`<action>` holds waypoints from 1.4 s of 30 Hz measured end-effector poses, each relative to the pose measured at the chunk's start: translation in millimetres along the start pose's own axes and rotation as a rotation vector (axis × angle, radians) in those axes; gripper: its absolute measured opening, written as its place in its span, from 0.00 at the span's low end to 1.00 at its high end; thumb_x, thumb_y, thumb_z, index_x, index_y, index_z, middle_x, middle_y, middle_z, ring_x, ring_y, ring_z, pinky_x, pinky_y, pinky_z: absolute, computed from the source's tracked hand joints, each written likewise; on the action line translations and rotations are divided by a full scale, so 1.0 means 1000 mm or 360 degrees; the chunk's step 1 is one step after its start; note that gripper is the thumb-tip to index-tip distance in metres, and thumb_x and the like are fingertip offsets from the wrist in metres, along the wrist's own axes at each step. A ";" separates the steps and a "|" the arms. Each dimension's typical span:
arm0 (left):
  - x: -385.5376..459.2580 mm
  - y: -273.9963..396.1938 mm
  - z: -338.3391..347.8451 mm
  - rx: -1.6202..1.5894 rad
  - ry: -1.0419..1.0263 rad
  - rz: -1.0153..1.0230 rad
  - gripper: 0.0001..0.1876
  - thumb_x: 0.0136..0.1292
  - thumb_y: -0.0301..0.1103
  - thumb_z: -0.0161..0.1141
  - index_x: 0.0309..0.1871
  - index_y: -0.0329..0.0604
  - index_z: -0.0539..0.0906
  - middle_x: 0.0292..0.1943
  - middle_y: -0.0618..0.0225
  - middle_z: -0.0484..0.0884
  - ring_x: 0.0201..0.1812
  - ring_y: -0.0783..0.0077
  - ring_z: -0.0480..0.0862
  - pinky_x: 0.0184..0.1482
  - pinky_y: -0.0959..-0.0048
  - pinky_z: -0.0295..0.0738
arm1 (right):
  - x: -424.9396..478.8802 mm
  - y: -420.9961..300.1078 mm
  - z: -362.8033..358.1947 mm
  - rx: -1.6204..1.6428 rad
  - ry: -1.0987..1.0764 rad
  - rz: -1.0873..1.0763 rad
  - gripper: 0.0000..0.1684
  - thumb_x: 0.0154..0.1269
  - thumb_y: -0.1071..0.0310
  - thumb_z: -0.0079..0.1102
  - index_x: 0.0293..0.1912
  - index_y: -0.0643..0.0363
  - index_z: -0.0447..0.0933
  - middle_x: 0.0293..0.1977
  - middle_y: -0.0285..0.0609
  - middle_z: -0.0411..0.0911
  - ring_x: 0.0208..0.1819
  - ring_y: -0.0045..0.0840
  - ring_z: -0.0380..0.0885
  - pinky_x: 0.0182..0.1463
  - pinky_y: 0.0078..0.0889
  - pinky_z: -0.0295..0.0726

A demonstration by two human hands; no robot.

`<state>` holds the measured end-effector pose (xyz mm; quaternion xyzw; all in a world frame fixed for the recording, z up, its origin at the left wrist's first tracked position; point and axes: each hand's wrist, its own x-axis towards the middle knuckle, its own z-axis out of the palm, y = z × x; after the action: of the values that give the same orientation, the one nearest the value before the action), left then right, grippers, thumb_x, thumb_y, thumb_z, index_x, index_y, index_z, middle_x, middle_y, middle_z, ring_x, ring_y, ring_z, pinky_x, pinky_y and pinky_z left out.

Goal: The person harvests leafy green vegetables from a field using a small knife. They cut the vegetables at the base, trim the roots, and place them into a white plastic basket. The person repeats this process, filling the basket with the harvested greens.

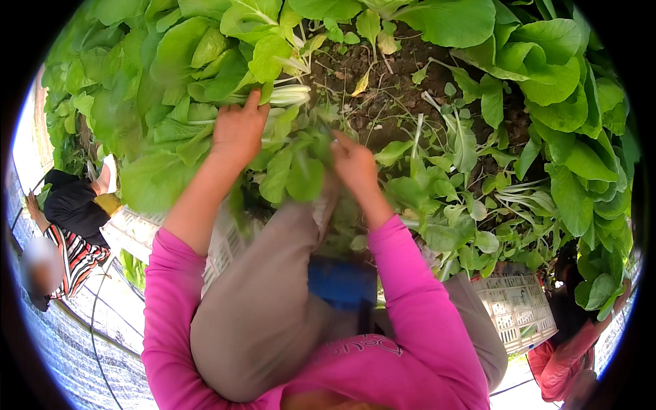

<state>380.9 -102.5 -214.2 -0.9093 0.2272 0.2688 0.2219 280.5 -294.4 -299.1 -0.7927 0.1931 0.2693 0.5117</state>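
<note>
My left hand (240, 128) is curled on leafy green vegetables at the left, its index finger against the leaves beside a pale, thick-stemmed head (289, 96). Its fingertips are partly hidden by leaves. My right hand (354, 163) is closed around a small tool, apparently a knife, whose thin dark blade (325, 126) is blurred and points up and left. Just left of that hand, a loose clump of green leaves (305, 177) hangs above my knee. Bare brown soil (384, 97) with small weeds and a yellowed leaf (361, 84) lies beyond the hands.
Standing greens (558, 66) border the soil at right; cut and trampled leaves (461, 225) lie nearer. White plastic crates (517, 307) stand both sides of me. A blue object (341, 282) is between my legs. One person (77, 251) is at left, another (564, 364) at right.
</note>
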 end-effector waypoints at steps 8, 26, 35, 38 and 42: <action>-0.022 -0.003 -0.020 -0.0605 0.0412 0.0312 0.28 0.37 0.17 0.58 0.48 0.47 0.78 0.58 0.64 0.70 0.34 0.57 0.79 0.39 0.64 0.72 | 0.004 -0.011 -0.045 -0.0394 0.0899 -0.0574 0.21 0.61 0.59 0.58 0.53 0.54 0.77 0.40 0.48 0.77 0.41 0.41 0.77 0.46 0.35 0.75; -0.017 0.012 -0.042 -0.0708 0.0435 0.0422 0.28 0.38 0.19 0.59 0.48 0.49 0.79 0.58 0.68 0.71 0.35 0.63 0.79 0.39 0.67 0.71 | 0.015 -0.015 -0.060 0.0506 0.0137 -0.0239 0.20 0.57 0.79 0.47 0.49 0.60 0.78 0.24 0.39 0.77 0.24 0.19 0.74 0.36 0.24 0.74; -0.016 0.007 -0.049 -0.0876 0.0453 0.0369 0.24 0.40 0.18 0.56 0.46 0.47 0.79 0.56 0.71 0.73 0.36 0.63 0.79 0.39 0.66 0.71 | 0.010 -0.010 -0.099 0.0268 0.0546 -0.0325 0.16 0.56 0.71 0.57 0.46 0.59 0.80 0.34 0.44 0.78 0.38 0.36 0.75 0.50 0.37 0.70; -0.017 0.009 -0.048 -0.0877 0.0481 0.0423 0.24 0.41 0.18 0.56 0.46 0.47 0.79 0.56 0.71 0.73 0.36 0.63 0.79 0.40 0.66 0.71 | 0.012 -0.020 -0.093 -0.0567 0.0807 -0.0726 0.21 0.58 0.59 0.61 0.49 0.58 0.78 0.50 0.45 0.73 0.54 0.38 0.67 0.54 0.41 0.65; -0.015 0.009 -0.047 -0.0859 0.0559 0.0501 0.25 0.41 0.18 0.56 0.47 0.47 0.80 0.57 0.71 0.73 0.36 0.63 0.79 0.40 0.66 0.71 | 0.025 -0.033 -0.067 0.1031 0.0164 0.0084 0.20 0.66 0.54 0.53 0.46 0.61 0.79 0.33 0.39 0.78 0.39 0.24 0.72 0.46 0.27 0.68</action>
<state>382.7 -130.2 -172.3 -0.9214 0.3200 0.1896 -0.1129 334.5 -343.5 -268.9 -0.5959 0.3147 0.1665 0.7198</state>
